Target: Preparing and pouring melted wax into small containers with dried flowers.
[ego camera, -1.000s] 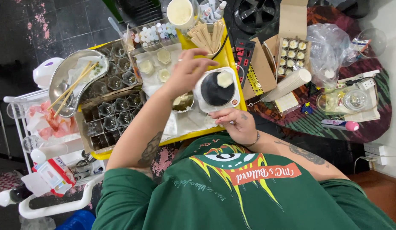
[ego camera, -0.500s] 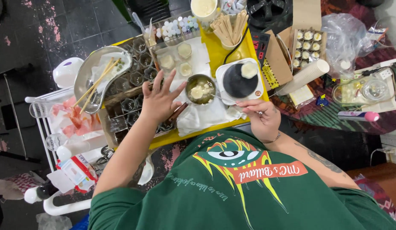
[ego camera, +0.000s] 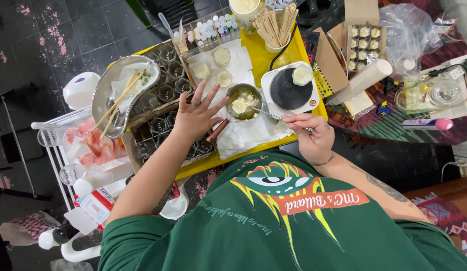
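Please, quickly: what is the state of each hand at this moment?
Left hand: open, fingers spread, beside the small metal pot, holding nothing.
Right hand: closed on a thin metal spoon reaching into the pot.

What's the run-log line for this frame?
left hand: open, fingers spread beside small metal pot | right hand: holds spoon in pot | hot plate: right of pot

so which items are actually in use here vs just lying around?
In use: right hand holding a spoon in the metal pot of wax; left hand spread beside the pot.
Lying about: hot plate, wooden sticks, steel tray, paper cups.
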